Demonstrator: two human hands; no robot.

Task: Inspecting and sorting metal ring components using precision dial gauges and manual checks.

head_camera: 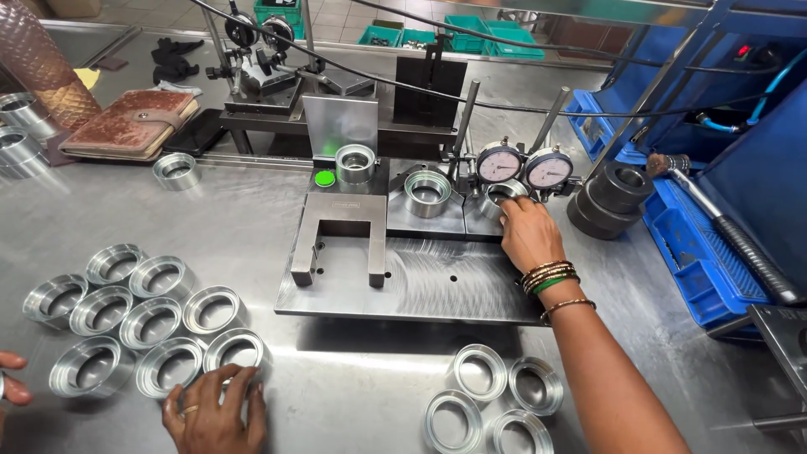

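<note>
Right hand (pixel 528 233) reaches to one o'clock, fingers curled on a metal ring (pixel 502 195) seated beneath two dial gauges (pixel 523 166). Left hand (pixel 215 412), fingers spread, rests at seven o'clock touching the nearest ring (pixel 235 349) of a cluster.

Brown wallet (pixel 130 124), blue bins (pixel 689 252), green crates (pixel 471 35), black gloves (pixel 172 57).

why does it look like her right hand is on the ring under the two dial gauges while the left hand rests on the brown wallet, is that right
Not quite. The head view shows the right hand on the ring under the dial gauges, but the left hand rests on a metal ring near the table's front, not the wallet.
</note>
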